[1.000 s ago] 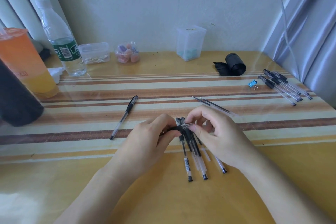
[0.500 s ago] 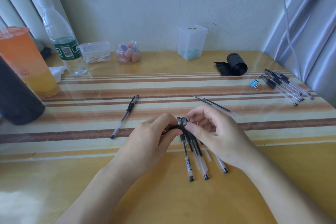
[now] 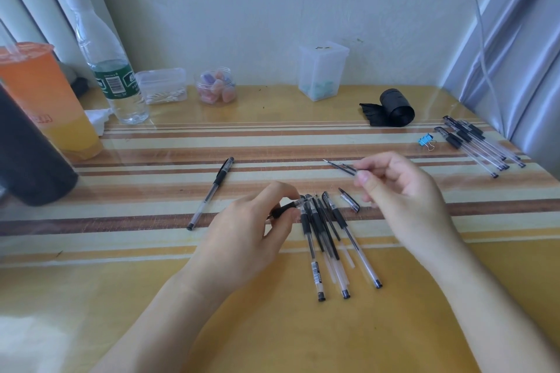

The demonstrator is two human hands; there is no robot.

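left hand point(image 3: 242, 239) is gripping pen barrel point(image 3: 286, 207), fingers curled round it at 10 o'clock of pen pile point(image 3: 321, 230), open end pointing right, probably for loading; right hand point(image 3: 403, 191) is pinching refills point(image 3: 339, 166) on the counter point(image 3: 272, 327) at pile's 1 o'clock, likely to feed one in

A short pen piece point(image 3: 289, 206), a black rubber grip with a clear plastic end, is pinched roughly level in the left hand point(image 3: 242, 239), its clear end at the tops of a fan of clear, black-gripped pens point(image 3: 317, 225) lying on the worktop. Two thin refills point(image 3: 341, 166) lie side by side farther back, tips pointing left, their right ends pinched by the right hand point(image 3: 400, 200)
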